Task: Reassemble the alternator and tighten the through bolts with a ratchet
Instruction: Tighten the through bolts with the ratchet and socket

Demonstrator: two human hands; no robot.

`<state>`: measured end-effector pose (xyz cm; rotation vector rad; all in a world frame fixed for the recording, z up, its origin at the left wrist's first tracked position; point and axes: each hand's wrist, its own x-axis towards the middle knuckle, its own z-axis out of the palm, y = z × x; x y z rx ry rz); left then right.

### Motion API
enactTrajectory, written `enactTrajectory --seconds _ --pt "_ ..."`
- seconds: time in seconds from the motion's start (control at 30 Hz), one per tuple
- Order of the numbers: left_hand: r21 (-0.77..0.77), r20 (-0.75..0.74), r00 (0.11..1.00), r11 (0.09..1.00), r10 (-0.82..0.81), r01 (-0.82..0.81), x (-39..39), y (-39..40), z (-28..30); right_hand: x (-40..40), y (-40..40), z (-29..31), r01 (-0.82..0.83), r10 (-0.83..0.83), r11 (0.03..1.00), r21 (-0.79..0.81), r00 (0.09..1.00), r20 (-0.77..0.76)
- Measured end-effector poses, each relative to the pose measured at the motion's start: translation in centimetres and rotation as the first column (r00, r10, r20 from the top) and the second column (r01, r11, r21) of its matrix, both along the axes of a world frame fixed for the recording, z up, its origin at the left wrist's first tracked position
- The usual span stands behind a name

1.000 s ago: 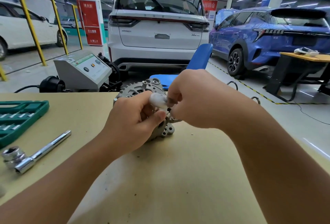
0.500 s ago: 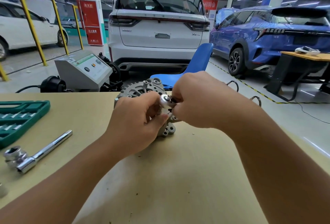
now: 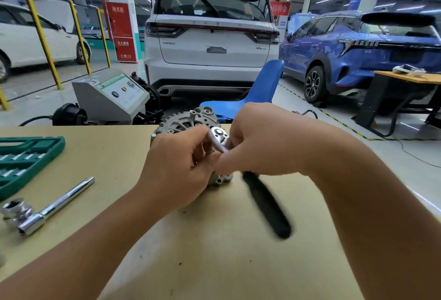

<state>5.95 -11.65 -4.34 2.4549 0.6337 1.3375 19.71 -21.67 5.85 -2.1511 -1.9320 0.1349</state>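
Note:
A silver alternator (image 3: 183, 120) stands on edge near the far side of the tan table (image 3: 214, 252). My left hand (image 3: 176, 168) wraps its near side and covers most of the housing. My right hand (image 3: 260, 139) is closed around the neck of a ratchet (image 3: 219, 136), whose chrome head sits against the alternator's front. The ratchet's black handle (image 3: 267, 206) sticks out below my right hand toward me and is blurred. The bolt under the ratchet head is hidden.
A chrome extension bar with a large socket (image 3: 45, 211) lies at the left. A green socket tray (image 3: 23, 161) sits at the left edge. Beyond the table stand a grey test machine (image 3: 112, 96), a blue chair (image 3: 260, 92) and parked cars.
The ratchet's black handle has swung out from behind my right hand toward me. The chrome head has turned and now faces up clearly. My left hand stays on the alternator.

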Motion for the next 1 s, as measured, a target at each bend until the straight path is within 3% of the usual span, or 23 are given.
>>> enactTrajectory --seconds 0.1,0.27,0.47,0.57,0.67,0.83,1.0 --pt "-0.064 0.009 1.000 0.998 -0.017 0.017 -0.3 0.2 0.0 0.3 -0.2 0.5 -0.016 0.016 1.000 0.015 0.999 -0.047" --pt "-0.079 -0.004 0.998 0.995 -0.067 0.067 -0.2 0.2 0.0 0.2 0.4 -0.6 0.050 -0.073 0.984 0.173 0.989 0.129" --pt "-0.057 0.021 0.999 0.998 -0.040 0.041 -0.2 0.4 0.0 -0.3 0.0 0.2 0.008 -0.007 0.999 0.039 1.000 -0.028" --pt "-0.096 0.018 0.990 0.986 -0.138 0.140 -0.4 0.6 -0.1 -0.3 0.1 -0.2 0.020 -0.024 0.995 0.095 0.999 0.040" --pt "-0.057 0.021 0.994 0.992 -0.111 0.112 -0.2 0.5 -0.2 -0.7 0.3 -0.8 0.058 -0.081 0.982 0.178 0.989 0.126" --pt "-0.053 0.074 0.996 0.997 -0.051 0.055 0.0 0.2 -0.2 -0.8 -0.1 0.0 0.034 -0.034 0.998 0.049 0.999 -0.007" --pt "-0.142 0.040 0.991 0.981 -0.126 0.130 -0.5 0.6 -0.1 -0.1 0.2 -0.4 0.071 -0.089 0.978 0.195 0.993 0.084"
